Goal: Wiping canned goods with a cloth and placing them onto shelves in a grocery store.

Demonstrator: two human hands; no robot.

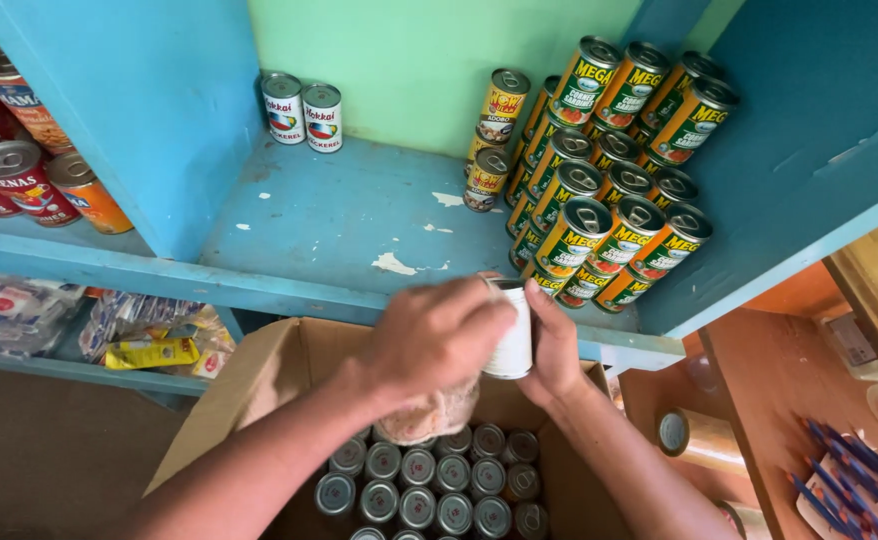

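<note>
My right hand (553, 350) holds a white-labelled tin can (512, 345) upright above an open cardboard box (259, 385). My left hand (434, 335) lies over the can's top and side and presses a pale cloth (434, 412) against it. Inside the box stand several tin cans (429, 485) with silver pull-tab lids. Both hands hover just in front of the blue shelf's front edge (289, 298).
On the blue shelf stand two white-labelled cans (302, 113) at the back, stacked green-labelled cans (609, 175) at the right and yellow-labelled cans (494, 140) beside them. Red and orange cans (29, 170) fill the left compartment. Packets (149, 345) lie on a lower shelf. Tape roll (684, 435) and blue pens (859, 480) sit at right.
</note>
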